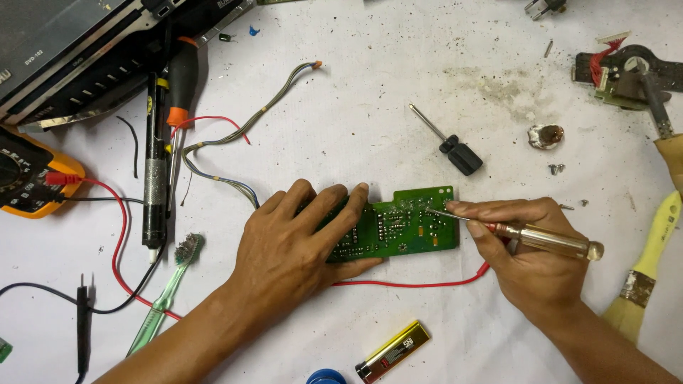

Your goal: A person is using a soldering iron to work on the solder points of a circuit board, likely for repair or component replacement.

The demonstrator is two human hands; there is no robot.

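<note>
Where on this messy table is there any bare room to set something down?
Bare cloth lies between the wire bundle and the black screwdriver, and between the lighter and the right hand. The left edge, around the multimeter and desoldering pump, is crowded.

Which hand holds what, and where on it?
Right hand grips the screwdriver by its amber handle; left hand presses down the green circuit board's left end.

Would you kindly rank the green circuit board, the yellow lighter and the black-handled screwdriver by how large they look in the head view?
1. Green circuit board, largest, though the left hand covers part.
2. Black-handled screwdriver and yellow lighter: similar length, too close to rank.
</note>
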